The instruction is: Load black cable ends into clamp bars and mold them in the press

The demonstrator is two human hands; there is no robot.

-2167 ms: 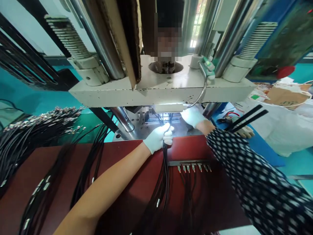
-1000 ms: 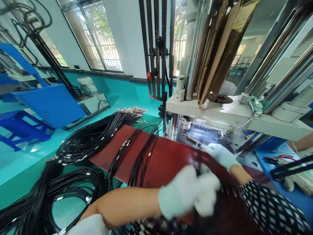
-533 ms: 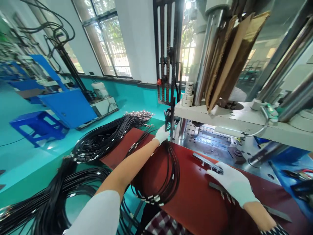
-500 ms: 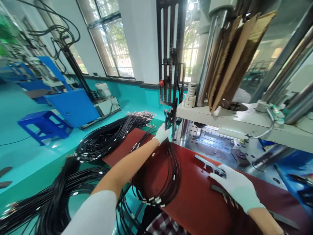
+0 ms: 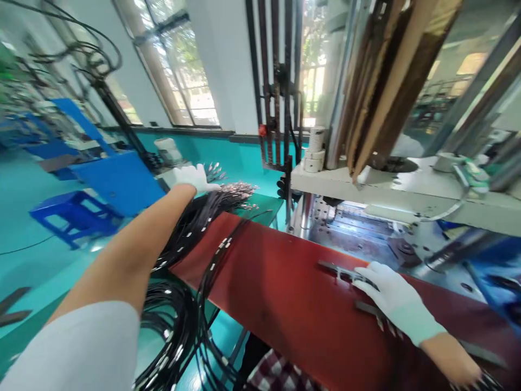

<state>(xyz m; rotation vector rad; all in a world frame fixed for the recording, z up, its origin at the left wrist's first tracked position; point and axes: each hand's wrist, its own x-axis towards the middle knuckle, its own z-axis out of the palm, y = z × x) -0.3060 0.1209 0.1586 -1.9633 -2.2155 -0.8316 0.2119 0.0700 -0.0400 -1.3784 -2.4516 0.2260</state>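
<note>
Far out to the left, my left hand (image 5: 191,178), in a white glove, is closed around a bundle of black cables; its metal-tipped ends (image 5: 215,172) poke out past the fingers. Just below it lies a large pile of black cables (image 5: 191,225) with white tags. On the red-brown board, my gloved right hand (image 5: 391,296) grips a dark metal bar (image 5: 336,270) with small prongs along one side. A second pronged bar (image 5: 368,309) rests on the board beneath that hand. Several tagged cables (image 5: 211,266) cross the board's left part.
The red-brown board (image 5: 285,288) spans the bench before me. Behind it stands a press with a pale plate (image 5: 358,195), steel columns and a lit die area (image 5: 362,225). Cardboard (image 5: 391,92) leans on the plate. A blue stool (image 5: 75,214) stands on the floor at left.
My left hand has carried its cable bundle from the board's back edge leftward over the large pile. The loop has left the board. My right hand stays nearly in place with the bar.
</note>
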